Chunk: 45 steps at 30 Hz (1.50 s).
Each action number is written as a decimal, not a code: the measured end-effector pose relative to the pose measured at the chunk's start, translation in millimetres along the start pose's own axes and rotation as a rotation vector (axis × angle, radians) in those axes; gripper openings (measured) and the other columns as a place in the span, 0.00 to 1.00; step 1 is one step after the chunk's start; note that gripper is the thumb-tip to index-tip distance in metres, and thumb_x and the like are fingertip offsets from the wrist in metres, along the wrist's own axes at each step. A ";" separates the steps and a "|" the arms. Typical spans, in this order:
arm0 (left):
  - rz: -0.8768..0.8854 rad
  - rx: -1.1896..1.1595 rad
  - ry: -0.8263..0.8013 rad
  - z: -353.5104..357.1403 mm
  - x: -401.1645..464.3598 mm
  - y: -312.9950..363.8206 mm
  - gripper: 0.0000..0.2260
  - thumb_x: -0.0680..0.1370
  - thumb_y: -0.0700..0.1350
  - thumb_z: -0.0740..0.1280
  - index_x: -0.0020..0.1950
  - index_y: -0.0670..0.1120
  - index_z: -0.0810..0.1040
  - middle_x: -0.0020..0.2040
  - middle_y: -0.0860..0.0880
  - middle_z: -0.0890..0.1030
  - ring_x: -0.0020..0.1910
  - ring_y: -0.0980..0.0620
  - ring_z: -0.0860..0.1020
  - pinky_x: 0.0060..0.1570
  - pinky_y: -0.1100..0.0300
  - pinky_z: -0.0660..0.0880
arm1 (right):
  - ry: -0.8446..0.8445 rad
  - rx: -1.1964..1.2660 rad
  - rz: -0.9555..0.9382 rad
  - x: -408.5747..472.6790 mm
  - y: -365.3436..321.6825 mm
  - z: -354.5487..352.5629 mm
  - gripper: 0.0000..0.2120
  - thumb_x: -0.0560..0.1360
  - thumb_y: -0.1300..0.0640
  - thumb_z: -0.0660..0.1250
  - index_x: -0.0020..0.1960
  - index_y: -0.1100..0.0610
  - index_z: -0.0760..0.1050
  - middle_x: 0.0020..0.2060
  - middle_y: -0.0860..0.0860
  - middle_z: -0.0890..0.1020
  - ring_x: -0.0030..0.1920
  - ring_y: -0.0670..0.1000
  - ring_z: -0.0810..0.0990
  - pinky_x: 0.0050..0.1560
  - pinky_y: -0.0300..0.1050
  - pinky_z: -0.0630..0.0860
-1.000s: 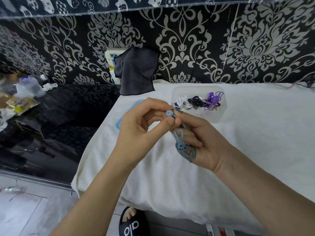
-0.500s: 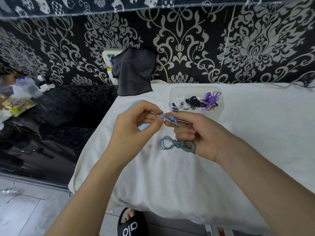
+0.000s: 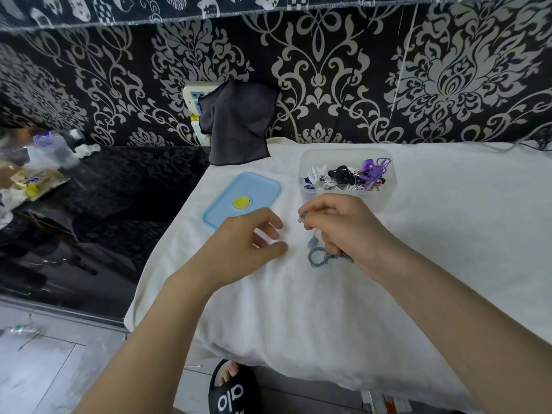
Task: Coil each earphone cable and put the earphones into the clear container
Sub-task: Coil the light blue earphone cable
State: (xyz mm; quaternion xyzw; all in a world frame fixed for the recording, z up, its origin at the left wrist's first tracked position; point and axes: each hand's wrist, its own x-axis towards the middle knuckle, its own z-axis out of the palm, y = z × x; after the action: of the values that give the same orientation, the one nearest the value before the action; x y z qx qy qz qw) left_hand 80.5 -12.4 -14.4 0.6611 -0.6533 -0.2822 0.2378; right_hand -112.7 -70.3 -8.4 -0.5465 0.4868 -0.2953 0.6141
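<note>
A blue earphone cable (image 3: 318, 256) is wound into a small loop. My right hand (image 3: 343, 225) grips it just above the white cloth, one earbud hanging below the fingers. My left hand (image 3: 242, 246) hovers to the left of it with fingers spread, holding nothing. Behind my right hand stands the clear container (image 3: 385, 198), which holds several coiled earphones in white, black and purple.
The container's blue lid (image 3: 257, 189) with a yellow disc lies on the white cloth (image 3: 298, 309) at the left. A dark rag (image 3: 236, 127) hangs at the wall. A black glossy table (image 3: 98, 204) with bottles and wrappers is at the left. A slippered foot (image 3: 230, 389) shows below.
My left hand let go of the blue cable and pulled back to the left, uncovering the lid. My right hand keeps the coil, now lower over the cloth.
</note>
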 end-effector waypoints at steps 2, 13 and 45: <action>-0.052 0.112 -0.003 -3.5 0.5 -11.3 0.11 0.74 0.45 0.75 0.51 0.56 0.77 0.47 0.56 0.81 0.39 0.54 0.81 0.46 0.57 0.80 | 0.001 -0.082 -0.016 0.5 0.9 -0.7 0.03 0.76 0.61 0.69 0.48 0.58 0.82 0.37 0.51 0.83 0.22 0.43 0.69 0.24 0.37 0.66; -0.077 0.328 -0.071 11.4 8.8 -32.3 0.05 0.75 0.39 0.68 0.45 0.49 0.78 0.44 0.51 0.78 0.40 0.52 0.77 0.46 0.52 0.78 | -0.002 -0.171 -0.004 1.9 3.8 0.2 0.04 0.76 0.61 0.68 0.49 0.57 0.82 0.40 0.52 0.86 0.23 0.42 0.72 0.24 0.32 0.66; 0.024 -0.184 0.098 3.2 0.7 23.9 0.08 0.75 0.37 0.72 0.45 0.50 0.82 0.41 0.50 0.81 0.39 0.49 0.79 0.46 0.57 0.78 | -0.040 -0.157 -0.172 -3.3 -0.7 2.8 0.01 0.76 0.60 0.71 0.46 0.55 0.81 0.41 0.53 0.85 0.28 0.49 0.80 0.26 0.36 0.71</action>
State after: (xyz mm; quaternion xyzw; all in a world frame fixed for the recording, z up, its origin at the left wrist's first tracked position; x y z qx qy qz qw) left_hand 60.9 -13.7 -0.4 0.6415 -0.6201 -0.3055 0.3326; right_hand -111.2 -66.5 -7.0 -0.6383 0.4475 -0.2968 0.5515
